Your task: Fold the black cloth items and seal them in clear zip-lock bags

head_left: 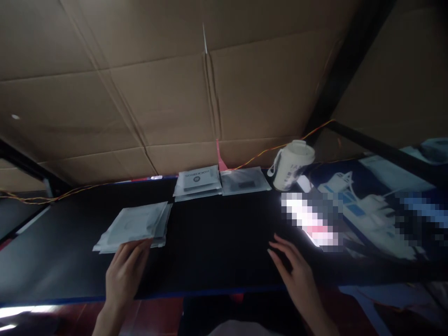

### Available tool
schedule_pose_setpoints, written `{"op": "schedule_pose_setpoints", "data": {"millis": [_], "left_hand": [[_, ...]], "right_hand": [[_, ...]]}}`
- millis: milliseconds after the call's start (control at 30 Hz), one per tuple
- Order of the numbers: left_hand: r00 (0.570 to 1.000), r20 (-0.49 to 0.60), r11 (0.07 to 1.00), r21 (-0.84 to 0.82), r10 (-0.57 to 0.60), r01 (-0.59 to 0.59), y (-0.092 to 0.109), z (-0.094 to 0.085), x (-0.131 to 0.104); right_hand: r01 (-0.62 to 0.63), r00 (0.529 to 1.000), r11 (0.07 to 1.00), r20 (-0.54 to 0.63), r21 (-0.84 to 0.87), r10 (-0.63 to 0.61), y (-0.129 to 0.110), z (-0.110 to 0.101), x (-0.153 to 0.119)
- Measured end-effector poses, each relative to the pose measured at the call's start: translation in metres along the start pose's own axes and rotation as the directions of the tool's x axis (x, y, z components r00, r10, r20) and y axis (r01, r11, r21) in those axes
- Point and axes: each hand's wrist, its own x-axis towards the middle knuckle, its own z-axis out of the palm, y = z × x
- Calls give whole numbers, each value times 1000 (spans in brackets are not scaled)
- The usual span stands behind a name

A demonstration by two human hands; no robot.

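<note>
My left hand (128, 263) is at the near edge of a small stack of frosted zip bags (135, 224). Its fingers are bent together on the front edge of the stack, pinching a bag there; the thumb is mostly hidden. Over the dark tabletop (210, 247), my right hand (292, 263) is held apart from everything, fingers slightly curled and spread, with nothing in them. Farther back lies a second stack of zip bags (198, 182), its top one printed with dark lettering and a round logo. Touching its right side is a flat translucent zip bag (245, 181) with something dark inside.
A white cup (294, 165) with a strap stands at the back right. Near it lies a lit, blurred-out screen (311, 224). More plastic bags (371, 210) are heaped at the right. Cardboard (157, 93) walls the back, and a yellow-red wire (259, 154) runs along it.
</note>
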Motion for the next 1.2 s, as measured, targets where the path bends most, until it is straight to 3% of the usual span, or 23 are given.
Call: {"op": "schedule_pose_setpoints", "data": {"millis": [133, 300, 433, 533, 700, 833, 1067, 1200], "left_hand": [[994, -92, 997, -55, 55, -60, 45, 16, 14], [992, 40, 894, -439, 124, -94, 133, 38, 25], [959, 54, 749, -638, 278, -181, 192, 52, 21], [938, 63, 642, -745, 340, -183, 217, 60, 16], [898, 125, 532, -836, 421, -134, 228, 70, 10], [894, 129, 539, -831, 428, -138, 223, 74, 6], [866, 149, 517, -844, 478, -141, 215, 68, 7], [863, 146, 568, -803, 484, -182, 213, 67, 13]], "right_hand": [[-207, 967, 956, 192, 208, 168, -28, -3, -8], [-540, 810, 749, 480, 383, 338, -57, 5, -9], [-715, 682, 590, 559, 375, 471, -52, 7, -7], [-770, 613, 563, 592, 300, 523, -37, 0, -9], [-725, 618, 651, 630, 225, 471, -19, -10, -17], [-695, 619, 697, 641, 176, 455, -22, -9, -19], [-732, 553, 667, 697, 143, 457, -39, -9, -22], [-689, 590, 700, 707, 189, 390, -38, -8, -21]]}}
